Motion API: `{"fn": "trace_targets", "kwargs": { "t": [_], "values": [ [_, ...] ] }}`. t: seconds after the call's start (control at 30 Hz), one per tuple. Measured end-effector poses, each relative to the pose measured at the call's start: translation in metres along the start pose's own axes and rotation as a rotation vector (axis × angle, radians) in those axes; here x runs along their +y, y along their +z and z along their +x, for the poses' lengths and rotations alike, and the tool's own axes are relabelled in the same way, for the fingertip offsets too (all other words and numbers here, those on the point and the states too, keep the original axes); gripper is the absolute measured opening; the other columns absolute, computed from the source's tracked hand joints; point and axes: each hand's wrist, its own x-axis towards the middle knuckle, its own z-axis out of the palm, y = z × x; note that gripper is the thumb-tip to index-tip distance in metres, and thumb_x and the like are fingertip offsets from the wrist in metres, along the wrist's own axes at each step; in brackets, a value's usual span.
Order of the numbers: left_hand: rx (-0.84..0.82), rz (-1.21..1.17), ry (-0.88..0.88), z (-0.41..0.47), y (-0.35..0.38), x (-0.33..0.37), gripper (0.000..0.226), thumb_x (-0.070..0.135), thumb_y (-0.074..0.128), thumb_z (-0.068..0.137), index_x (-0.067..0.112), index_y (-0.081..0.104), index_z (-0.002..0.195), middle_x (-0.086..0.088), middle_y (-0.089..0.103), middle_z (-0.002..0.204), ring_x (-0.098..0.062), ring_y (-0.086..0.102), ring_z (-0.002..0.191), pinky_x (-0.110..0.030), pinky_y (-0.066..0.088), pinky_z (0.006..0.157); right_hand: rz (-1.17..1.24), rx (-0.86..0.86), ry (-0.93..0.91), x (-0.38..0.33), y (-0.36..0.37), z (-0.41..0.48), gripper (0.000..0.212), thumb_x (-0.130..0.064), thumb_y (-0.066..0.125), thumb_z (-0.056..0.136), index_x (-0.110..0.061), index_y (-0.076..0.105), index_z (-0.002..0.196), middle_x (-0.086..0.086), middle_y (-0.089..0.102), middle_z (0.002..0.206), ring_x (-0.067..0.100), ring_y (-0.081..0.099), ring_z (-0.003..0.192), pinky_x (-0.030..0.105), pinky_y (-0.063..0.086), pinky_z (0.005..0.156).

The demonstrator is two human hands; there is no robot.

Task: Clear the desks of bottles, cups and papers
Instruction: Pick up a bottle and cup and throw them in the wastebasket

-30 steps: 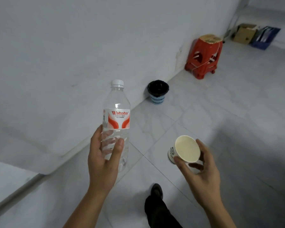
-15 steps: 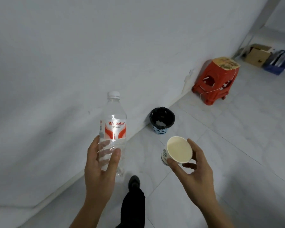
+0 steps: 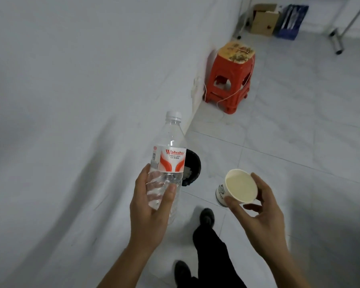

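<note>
A single wide-angle view is taken from head height, tilted forward and down. The left hand (image 3: 150,213) and right hand (image 3: 262,213) are framed close; floor (image 3: 299,132), wall (image 3: 81,80) and stool (image 3: 230,80) are seen beyond.

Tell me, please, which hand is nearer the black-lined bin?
Left. The left hand, gripping the bottle, sits just left of the bin; the right hand, holding the paper cup, is farther off to its right.

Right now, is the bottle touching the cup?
Apart. Head view shows floor between the bottle, in the left hand, and the cup, in the right hand.
</note>
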Motion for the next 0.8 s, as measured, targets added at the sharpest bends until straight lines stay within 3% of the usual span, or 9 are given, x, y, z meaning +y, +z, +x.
{"fn": "trace_targets", "kwargs": {
  "t": [0.17,0.33,0.43,0.5,0.6,0.7,0.8],
  "values": [
    [-0.02,0.011,-0.105,0.088,0.043,-0.025,0.074,0.06,0.063,0.074,0.027,0.049,0.138,0.025,0.061,0.119,0.001,0.064,0.106,-0.014,0.055,0.074,-0.045,-0.082,0.058,0.017,0.041,0.105,0.087,-0.055,0.078,0.064,-0.034,0.044,0.141,-0.025,0.055,0.122,0.005,0.058,0.108,0.022,0.053,0.08],
    [0.033,0.053,-0.263,0.173,0.075,-0.059,0.06,0.053,0.066,0.078,0.037,0.05,0.133,0.026,0.063,0.117,0.005,0.063,0.104,-0.027,0.056,0.081,-0.112,-0.173,0.115,0.036,0.085,0.216,0.085,-0.049,0.084,0.069,-0.033,0.044,0.142,-0.019,0.057,0.127,0.005,0.057,0.111,0.024,0.054,0.081],
    [0.046,0.057,-0.338,0.219,0.09,-0.088,0.069,0.049,0.071,0.083,0.03,0.041,0.143,0.02,0.058,0.124,0.005,0.061,0.108,-0.02,0.057,0.077,-0.192,-0.249,0.129,0.057,0.117,0.27,0.085,-0.05,0.082,0.072,-0.034,0.04,0.144,-0.018,0.054,0.132,0.002,0.056,0.11,0.018,0.052,0.078],
    [0.045,0.065,-0.398,0.243,0.1,-0.114,0.075,0.046,0.069,0.083,0.029,0.035,0.147,0.014,0.055,0.128,-0.006,0.06,0.113,-0.012,0.054,0.071,-0.232,-0.281,0.157,0.078,0.138,0.296,0.086,-0.051,0.081,0.073,-0.033,0.038,0.145,-0.016,0.053,0.135,0.001,0.055,0.11,0.015,0.05,0.077],
    [0.024,0.122,-0.47,0.277,0.121,-0.163,0.078,0.049,0.068,0.081,0.033,0.032,0.148,0.01,0.051,0.131,-0.006,0.056,0.113,-0.009,0.05,0.07,-0.274,-0.308,0.229,0.122,0.173,0.328,0.087,-0.053,0.08,0.074,-0.032,0.037,0.147,-0.015,0.052,0.135,-0.003,0.054,0.109,0.014,0.049,0.076],
    [-0.008,0.097,-0.546,0.311,0.15,-0.236,0.079,0.039,0.069,0.076,0.033,0.032,0.146,0.018,0.054,0.123,-0.004,0.058,0.109,-0.007,0.052,0.067,-0.32,-0.322,0.286,0.185,0.214,0.356,0.088,-0.053,0.08,0.075,-0.028,0.036,0.147,-0.016,0.05,0.133,-0.017,0.051,0.102,0.021,0.053,0.08],
    [-0.036,0.16,-0.602,0.336,0.177,-0.327,0.077,0.022,0.077,0.082,0.027,0.035,0.146,0.011,0.053,0.133,-0.014,0.057,0.117,-0.013,0.054,0.073,-0.371,-0.337,0.339,0.262,0.259,0.378,0.085,-0.049,0.082,0.075,-0.026,0.04,0.145,-0.01,0.05,0.134,-0.002,0.053,0.104,0.024,0.055,0.081]
  ]
}}
